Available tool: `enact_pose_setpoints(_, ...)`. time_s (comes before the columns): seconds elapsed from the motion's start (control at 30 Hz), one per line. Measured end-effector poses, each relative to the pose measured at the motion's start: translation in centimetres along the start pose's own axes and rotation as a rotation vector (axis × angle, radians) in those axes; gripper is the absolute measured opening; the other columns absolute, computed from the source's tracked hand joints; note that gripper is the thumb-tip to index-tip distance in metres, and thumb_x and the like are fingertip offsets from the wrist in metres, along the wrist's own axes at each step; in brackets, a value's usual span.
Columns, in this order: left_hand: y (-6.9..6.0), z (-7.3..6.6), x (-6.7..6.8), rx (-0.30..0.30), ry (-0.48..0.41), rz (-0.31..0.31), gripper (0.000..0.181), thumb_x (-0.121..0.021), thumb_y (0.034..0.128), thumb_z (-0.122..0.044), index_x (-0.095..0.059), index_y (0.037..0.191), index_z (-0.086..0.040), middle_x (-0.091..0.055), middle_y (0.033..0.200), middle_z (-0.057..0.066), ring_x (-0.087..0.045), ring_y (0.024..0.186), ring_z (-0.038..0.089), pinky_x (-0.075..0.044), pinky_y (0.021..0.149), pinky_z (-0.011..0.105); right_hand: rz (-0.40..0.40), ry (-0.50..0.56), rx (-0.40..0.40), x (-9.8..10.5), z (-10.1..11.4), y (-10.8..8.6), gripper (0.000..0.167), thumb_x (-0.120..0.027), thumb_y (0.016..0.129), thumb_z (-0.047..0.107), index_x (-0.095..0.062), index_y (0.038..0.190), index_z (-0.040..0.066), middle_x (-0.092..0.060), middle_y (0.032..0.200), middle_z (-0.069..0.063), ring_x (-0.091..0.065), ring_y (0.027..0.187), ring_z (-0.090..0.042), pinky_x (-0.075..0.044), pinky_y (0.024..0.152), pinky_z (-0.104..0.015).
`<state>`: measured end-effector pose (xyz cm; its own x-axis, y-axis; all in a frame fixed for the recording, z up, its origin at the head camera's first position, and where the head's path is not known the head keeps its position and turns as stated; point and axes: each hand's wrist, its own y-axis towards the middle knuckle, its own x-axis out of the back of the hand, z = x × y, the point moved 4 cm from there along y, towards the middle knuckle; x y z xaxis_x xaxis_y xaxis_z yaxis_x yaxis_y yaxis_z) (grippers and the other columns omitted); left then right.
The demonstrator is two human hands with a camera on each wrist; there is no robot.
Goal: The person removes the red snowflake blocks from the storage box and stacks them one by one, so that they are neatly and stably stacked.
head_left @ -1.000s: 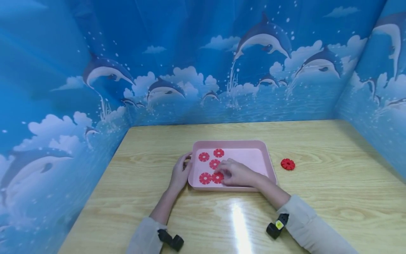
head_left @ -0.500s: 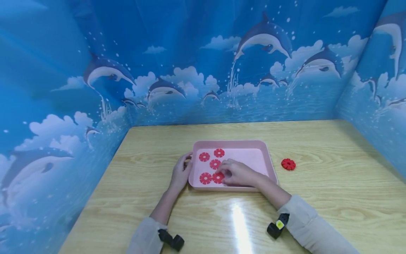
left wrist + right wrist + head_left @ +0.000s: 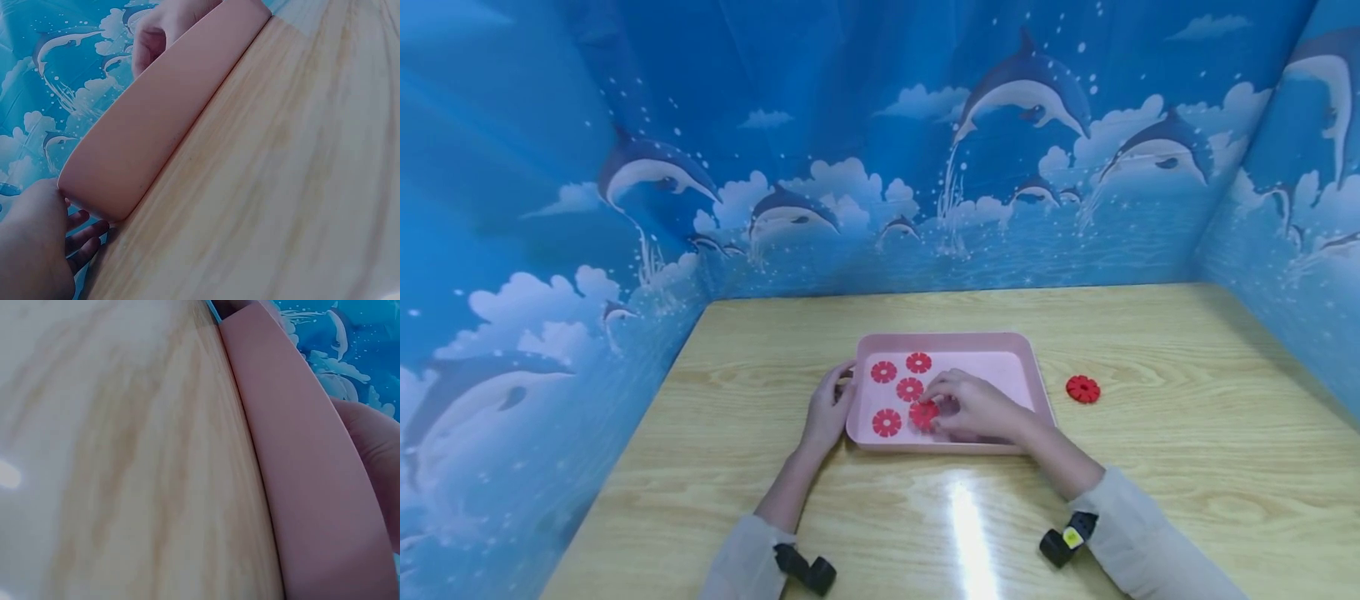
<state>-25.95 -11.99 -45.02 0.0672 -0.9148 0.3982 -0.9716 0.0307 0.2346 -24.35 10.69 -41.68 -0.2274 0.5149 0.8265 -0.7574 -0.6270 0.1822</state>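
A pink tray (image 3: pixel 955 446) lies on the table with several flat red notched discs, like snowflake building pieces, inside. My right hand (image 3: pixel 973 406) is over the tray's middle, thumb and fingers pinching one red snowflake disc (image 3: pixel 922 415), which looks slightly blurred. Just left of it lies another disc (image 3: pixel 887 422), with more discs (image 3: pixel 910 389) behind. My left hand (image 3: pixel 829 410) rests against the tray's left wall; in the left wrist view its fingers (image 3: pixel 84 240) lie loosely by the tray's corner. The right wrist view shows the tray wall hiding most of the right hand.
Another red snowflake disc, or small stack of them (image 3: pixel 1083 389), lies on the wooden table (image 3: pixel 1180 433) to the right of the tray. A blue dolphin-print curtain (image 3: pixel 880 150) stands behind the table and along both sides.
My right hand has moved slightly right with the pinched disc, which now stands apart from its left neighbour. My left hand and the tray have stayed put.
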Motion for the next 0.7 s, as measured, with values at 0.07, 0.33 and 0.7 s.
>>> enact_pose_setpoints(0.07,0.0,0.1,0.0,0.002,-0.001,-0.003,0.035,-0.051,0.0937,-0.01,-0.051,0.128,-0.006,-0.054,0.114,0.014,-0.057,0.094,0.025,-0.049,0.081,0.035,-0.021,-0.001,0.016,0.6,0.0,-0.3,0.029,-0.072,0.075,0.014,-0.067,0.104,0.012,-0.057,0.103,0.004,-0.051,0.094,-0.011,-0.048,0.079,-0.027)
enact_pose_setpoints(0.33,0.1,0.1,0.0,0.006,-0.002,-0.006,0.035,-0.051,0.0933,-0.01,-0.051,0.128,-0.006,-0.055,0.115,0.014,-0.057,0.095,0.025,-0.049,0.082,0.035,-0.077,0.014,-0.008,2.9,-0.4,-2.1,0.032,-0.069,0.076,0.009,-0.067,0.107,0.012,-0.058,0.107,0.0,-0.051,0.103,-0.021,-0.048,0.082,-0.038)
enact_pose_setpoints(0.7,0.0,0.1,0.0,-0.003,-0.008,-0.004,0.035,-0.051,0.094,-0.011,-0.051,0.128,-0.006,-0.055,0.115,0.014,-0.057,0.095,0.025,-0.049,0.083,0.035,-0.146,0.043,-0.151,5.5,-2.0,-4.7,0.034,-0.073,0.075,0.01,-0.066,0.108,0.014,-0.057,0.108,-0.001,-0.052,0.087,-0.019,-0.049,0.07,-0.033)
